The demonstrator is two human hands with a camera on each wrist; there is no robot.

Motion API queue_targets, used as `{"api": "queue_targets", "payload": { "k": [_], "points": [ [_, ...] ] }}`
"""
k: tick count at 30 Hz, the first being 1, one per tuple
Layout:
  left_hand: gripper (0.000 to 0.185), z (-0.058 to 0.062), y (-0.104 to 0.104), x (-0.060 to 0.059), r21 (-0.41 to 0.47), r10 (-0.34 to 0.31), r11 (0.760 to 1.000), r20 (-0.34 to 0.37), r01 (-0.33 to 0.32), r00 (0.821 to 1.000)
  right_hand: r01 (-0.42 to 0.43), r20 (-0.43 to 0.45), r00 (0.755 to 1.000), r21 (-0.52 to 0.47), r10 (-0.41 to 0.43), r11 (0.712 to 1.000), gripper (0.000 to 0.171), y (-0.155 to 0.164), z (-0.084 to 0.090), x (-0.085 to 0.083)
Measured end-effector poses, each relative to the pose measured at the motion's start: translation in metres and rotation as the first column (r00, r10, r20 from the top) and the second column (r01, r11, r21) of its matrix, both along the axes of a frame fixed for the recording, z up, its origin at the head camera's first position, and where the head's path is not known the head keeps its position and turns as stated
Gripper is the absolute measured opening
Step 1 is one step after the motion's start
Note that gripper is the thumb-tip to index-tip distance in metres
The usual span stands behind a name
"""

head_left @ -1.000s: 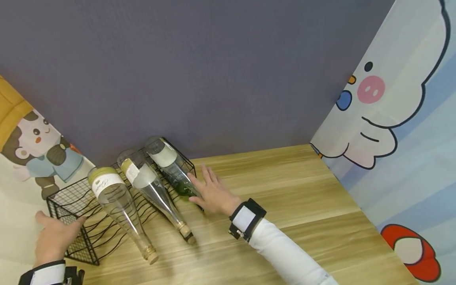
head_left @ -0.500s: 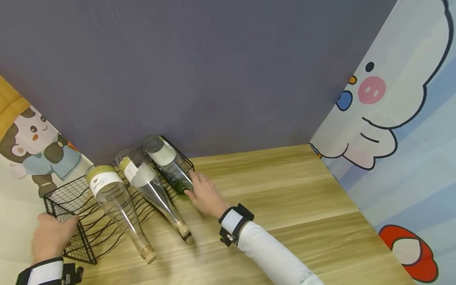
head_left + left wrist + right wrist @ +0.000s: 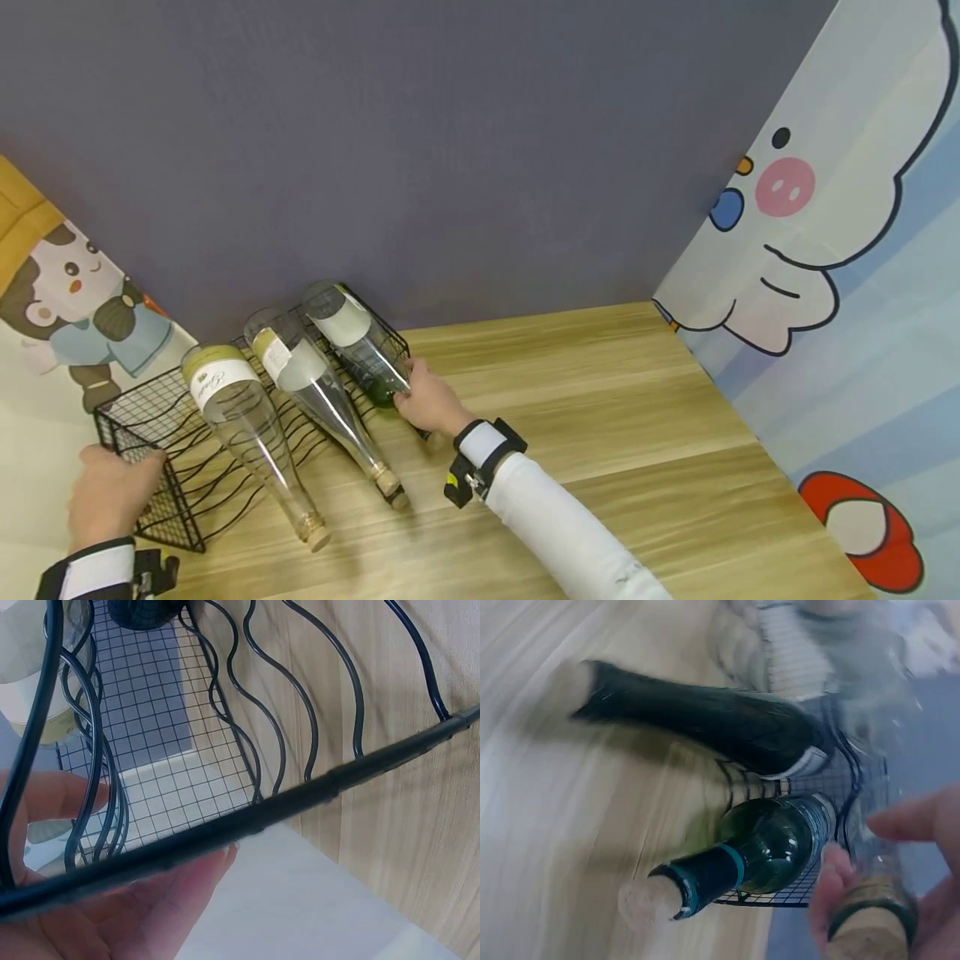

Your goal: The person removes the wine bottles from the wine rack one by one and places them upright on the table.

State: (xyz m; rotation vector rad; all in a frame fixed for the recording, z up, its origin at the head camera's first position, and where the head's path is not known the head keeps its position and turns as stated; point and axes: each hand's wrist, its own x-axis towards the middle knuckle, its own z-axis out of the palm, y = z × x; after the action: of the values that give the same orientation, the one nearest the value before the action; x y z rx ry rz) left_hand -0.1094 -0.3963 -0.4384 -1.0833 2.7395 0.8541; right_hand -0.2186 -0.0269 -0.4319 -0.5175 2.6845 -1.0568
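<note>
A black wire wine rack (image 3: 168, 512) stands at the left of the table. My left hand (image 3: 111, 496) grips its near left end, the fingers curled about the wires (image 3: 187, 844) in the left wrist view. Three clear, corked bottles lie on the top tier: a left bottle (image 3: 243, 417), a middle bottle (image 3: 303, 375) and a right bottle (image 3: 348, 325). My right hand (image 3: 435, 406) holds the right bottle by its neck, which shows with its cork (image 3: 870, 934) in the right wrist view. Lower in the rack are a green bottle (image 3: 780, 844) and a dark bottle (image 3: 705, 724).
The wooden table (image 3: 570, 400) extends to the right of the rack. A grey wall (image 3: 480, 167) rises behind it. Panels with cartoon prints stand on both sides, among them a white figure (image 3: 832, 192) at the right.
My right hand has moved left and its fingers have closed about the right bottle's neck. My left hand has curled from spread fingers onto the rack's end. The bottles stay in place.
</note>
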Motion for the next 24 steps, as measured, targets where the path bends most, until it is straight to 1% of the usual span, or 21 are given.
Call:
{"api": "queue_targets", "payload": {
  "k": [1, 2, 3, 5, 7, 9, 11, 13, 16, 20, 24],
  "points": [
    [0.078, -0.001, 0.0, 0.0, 0.002, 0.002, 1.0, 0.0, -0.002, 1.0, 0.017, 0.091, 0.996, -0.078, -0.01, 0.997, 0.058, 0.001, 0.0, -0.002],
    [0.078, -0.001, 0.0, -0.001, 0.001, 0.004, 1.0, 0.001, -0.004, 1.0, 0.04, 0.167, 0.986, -0.141, -0.016, 0.989, 0.059, 0.002, -0.001, -0.003],
    [0.078, -0.001, 0.0, -0.002, 0.001, 0.005, 1.0, 0.004, -0.005, 1.0, 0.065, 0.239, 0.971, -0.202, -0.015, 0.977, 0.058, 0.003, -0.002, -0.003],
    [0.079, -0.002, 0.0, -0.002, 0.002, 0.008, 1.0, 0.009, -0.008, 1.0, 0.116, 0.364, 0.931, -0.307, 0.004, 0.945, 0.05, 0.005, -0.005, -0.004],
    [0.08, -0.002, 0.001, -0.002, 0.005, 0.013, 1.0, 0.017, -0.013, 1.0, 0.156, 0.449, 0.893, -0.358, 0.024, 0.921, 0.035, 0.007, -0.006, -0.004],
    [0.081, -0.002, 0.002, -0.002, 0.005, 0.018, 1.0, 0.018, -0.019, 1.0, 0.162, 0.482, 0.876, -0.365, 0.037, 0.917, 0.022, 0.009, -0.007, -0.003],
    [0.081, -0.002, 0.003, -0.002, 0.008, 0.025, 1.0, 0.018, -0.025, 1.0, 0.152, 0.471, 0.882, -0.34, 0.028, 0.928, 0.03, 0.011, -0.006, -0.002],
    [0.081, -0.002, 0.003, -0.003, 0.005, 0.026, 1.0, 0.016, -0.027, 1.0, 0.136, 0.436, 0.9, -0.292, 0.006, 0.947, 0.04, 0.013, -0.005, -0.002],
    [0.081, -0.002, 0.004, -0.003, 0.002, 0.024, 1.0, 0.016, -0.024, 1.0, 0.112, 0.376, 0.927, -0.218, -0.022, 0.97, 0.048, 0.015, -0.005, -0.001],
    [0.085, -0.001, 0.003, -0.003, 0.005, 0.025, 1.0, 0.027, -0.026, 0.999, 0.085, 0.32, 0.947, -0.145, -0.035, 0.986, 0.052, 0.016, -0.006, -0.002],
    [0.086, -0.001, 0.004, -0.003, 0.008, 0.032, 0.999, 0.026, -0.032, 0.999, 0.08, 0.264, 0.963, -0.103, -0.05, 0.992, 0.053, 0.015, -0.006, -0.001]
  ]
}}
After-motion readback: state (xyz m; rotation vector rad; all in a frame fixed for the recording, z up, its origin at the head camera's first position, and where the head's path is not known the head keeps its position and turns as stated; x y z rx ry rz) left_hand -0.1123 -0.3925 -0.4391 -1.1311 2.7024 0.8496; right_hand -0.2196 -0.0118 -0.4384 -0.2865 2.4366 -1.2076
